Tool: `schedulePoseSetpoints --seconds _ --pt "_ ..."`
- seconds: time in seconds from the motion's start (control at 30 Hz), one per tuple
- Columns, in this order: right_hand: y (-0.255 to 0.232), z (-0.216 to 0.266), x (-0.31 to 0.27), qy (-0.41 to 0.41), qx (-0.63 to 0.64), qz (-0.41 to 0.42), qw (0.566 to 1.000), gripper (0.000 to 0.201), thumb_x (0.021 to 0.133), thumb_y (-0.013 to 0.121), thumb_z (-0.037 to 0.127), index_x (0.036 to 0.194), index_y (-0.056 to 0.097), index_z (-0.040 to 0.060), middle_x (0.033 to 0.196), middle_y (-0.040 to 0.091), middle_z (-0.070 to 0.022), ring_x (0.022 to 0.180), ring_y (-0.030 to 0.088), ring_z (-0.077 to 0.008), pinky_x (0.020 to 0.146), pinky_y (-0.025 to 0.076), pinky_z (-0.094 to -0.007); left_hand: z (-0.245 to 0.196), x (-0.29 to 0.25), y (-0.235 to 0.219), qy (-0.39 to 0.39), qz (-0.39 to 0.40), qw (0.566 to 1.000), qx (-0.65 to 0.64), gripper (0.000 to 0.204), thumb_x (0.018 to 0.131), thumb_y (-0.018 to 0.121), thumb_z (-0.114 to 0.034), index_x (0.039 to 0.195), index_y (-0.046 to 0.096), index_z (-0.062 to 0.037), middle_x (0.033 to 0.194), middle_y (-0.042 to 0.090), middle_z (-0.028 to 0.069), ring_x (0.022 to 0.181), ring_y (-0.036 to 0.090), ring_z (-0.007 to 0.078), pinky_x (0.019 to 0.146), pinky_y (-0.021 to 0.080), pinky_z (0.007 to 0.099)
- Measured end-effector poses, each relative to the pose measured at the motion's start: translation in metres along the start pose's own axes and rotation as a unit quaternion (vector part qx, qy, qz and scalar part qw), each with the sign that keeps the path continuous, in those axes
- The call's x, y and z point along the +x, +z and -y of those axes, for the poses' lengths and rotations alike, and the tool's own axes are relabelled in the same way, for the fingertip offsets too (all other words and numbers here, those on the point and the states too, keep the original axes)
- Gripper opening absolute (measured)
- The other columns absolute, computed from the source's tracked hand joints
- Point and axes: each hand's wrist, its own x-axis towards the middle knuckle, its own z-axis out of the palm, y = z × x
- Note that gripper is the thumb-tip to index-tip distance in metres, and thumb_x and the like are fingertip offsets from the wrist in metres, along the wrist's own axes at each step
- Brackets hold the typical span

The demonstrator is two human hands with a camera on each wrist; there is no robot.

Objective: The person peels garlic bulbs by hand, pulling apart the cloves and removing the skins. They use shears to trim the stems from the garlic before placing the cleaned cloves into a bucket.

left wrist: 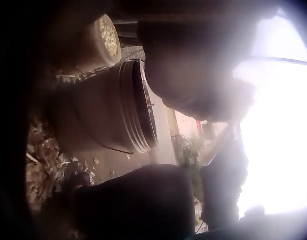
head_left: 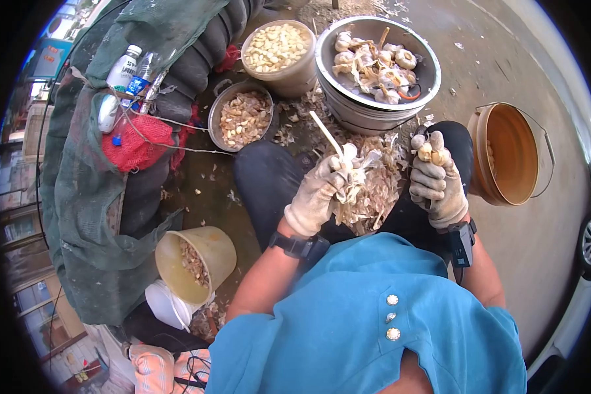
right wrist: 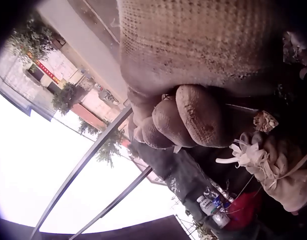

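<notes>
Both hands wear pale, soiled work gloves. In the head view my left hand (head_left: 316, 197) grips a garlic stalk (head_left: 326, 133) with torn white skins (head_left: 353, 176) around its base. My right hand (head_left: 438, 184) is curled round several garlic cloves (head_left: 432, 153), which show at the top of its fingers. Between the hands lies a heap of loose garlic skins (head_left: 373, 200). In the right wrist view the right hand's curled fingers (right wrist: 193, 115) fill the middle, and the left hand (right wrist: 288, 182) holds the stalk and skins at the lower right. The left wrist view is dark and glared.
Ahead, a metal basin (head_left: 429, 49) of garlic bulbs sits on a white bucket (head_left: 348, 113). Peeled cloves fill a tub (head_left: 295, 82); a pot (head_left: 213, 121) holds more cloves. A brown bucket (head_left: 482, 154) stands right, a yellowish bucket (head_left: 220, 253) lower left.
</notes>
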Motion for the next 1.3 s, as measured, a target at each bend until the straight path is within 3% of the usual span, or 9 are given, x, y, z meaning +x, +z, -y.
schedulePoseSetpoints --seconds 0.17,0.33,0.5,0.6,0.7,0.8,0.93,1.03,1.3 --pt "0.011 0.013 0.008 0.009 -0.138 -0.167 0.976 0.026 0.100 0.054 0.027 0.114 0.054 0.0061 0.071 0.047 0.0021 0.050 0.038 -0.0028 0.039 0.029 -0.0140 0.004 -0.002 -0.019 -0.080 -0.040 0.991 0.098 0.056 0.096 0.059 -0.038 0.134 0.049 0.0023 0.113 0.059 0.0016 0.101 0.054 0.0084 0.089 0.044 0.0249" --pt "0.008 0.010 0.037 0.067 -0.376 -0.347 0.857 0.024 0.099 0.055 0.037 0.109 0.056 0.0153 0.076 0.051 0.0027 0.051 0.037 -0.0024 0.041 0.028 -0.0150 0.013 -0.002 -0.014 -0.086 -0.047 0.991 0.090 0.061 0.097 0.054 -0.049 0.132 0.050 0.0008 0.112 0.059 0.0009 0.099 0.053 0.0078 0.085 0.044 0.0232" --pt "0.033 -0.018 0.119 0.085 -0.518 -0.314 0.791 0.032 0.096 0.056 0.044 0.104 0.058 0.0140 0.078 0.058 0.0047 0.052 0.041 -0.0007 0.041 0.030 -0.0151 0.022 -0.002 -0.026 -0.113 -0.074 0.972 0.195 0.046 0.100 0.050 -0.041 0.123 0.055 -0.0013 0.109 0.059 0.0031 0.098 0.054 0.0100 0.085 0.045 0.0257" --pt "0.081 -0.055 0.170 0.053 -0.544 -0.113 0.830 0.036 0.098 0.055 0.038 0.121 0.055 0.0106 0.096 0.068 -0.0013 0.055 0.048 -0.0017 0.042 0.033 -0.0153 0.041 -0.006 -0.049 -0.029 -0.039 0.918 0.394 0.046 0.101 0.046 -0.041 0.121 0.054 -0.0002 0.109 0.060 0.0098 0.100 0.057 0.0190 0.089 0.045 0.0315" --pt "0.096 -0.076 0.195 0.052 -0.524 -0.088 0.846 0.035 0.097 0.057 0.037 0.120 0.055 0.0109 0.093 0.068 -0.0006 0.055 0.048 -0.0016 0.043 0.034 -0.0159 0.032 -0.004 -0.045 0.032 -0.046 0.883 0.466 0.046 0.101 0.043 -0.040 0.120 0.054 0.0008 0.110 0.059 0.0162 0.103 0.057 0.0291 0.092 0.044 0.0370" --pt "0.094 -0.079 0.189 0.062 -0.597 -0.114 0.792 0.029 0.095 0.061 0.037 0.109 0.057 0.0116 0.081 0.065 0.0022 0.054 0.048 -0.0011 0.045 0.035 -0.0170 0.017 -0.003 -0.037 -0.040 -0.088 0.918 0.384 0.046 0.101 0.042 -0.039 0.118 0.055 0.0017 0.111 0.057 0.0182 0.101 0.056 0.0343 0.091 0.044 0.0398" --pt "0.041 -0.060 0.158 0.073 -0.699 -0.221 0.676 0.028 0.092 0.067 0.035 0.089 0.059 0.0088 0.069 0.053 0.0051 0.056 0.043 -0.0027 0.050 0.036 -0.0209 0.029 -0.009 -0.051 0.108 -0.104 0.865 0.479 0.041 0.102 0.045 -0.037 0.115 0.055 0.0015 0.103 0.051 0.0090 0.092 0.055 0.0229 0.084 0.046 0.0329" --pt "0.014 -0.057 0.125 0.042 -0.787 -0.224 0.573 0.030 0.089 0.072 0.031 0.086 0.058 0.0041 0.070 0.050 0.0031 0.066 0.045 -0.0061 0.059 0.042 -0.0253 0.025 0.000 -0.041 -0.094 -0.202 0.974 -0.050 0.024 0.094 0.059 -0.008 0.116 0.056 -0.0010 0.099 0.053 -0.0002 0.092 0.051 0.0082 0.077 0.045 0.0227" --pt "-0.002 -0.066 0.100 0.084 -0.688 -0.216 0.687 0.028 0.094 0.064 0.031 0.092 0.062 0.0031 0.075 0.057 0.0034 0.068 0.049 -0.0039 0.060 0.043 -0.0217 0.021 -0.001 -0.031 -0.098 -0.167 0.980 -0.046 0.006 0.094 0.060 -0.006 0.094 0.054 -0.0046 0.089 0.054 -0.0016 0.083 0.050 0.0064 0.076 0.043 0.0226"
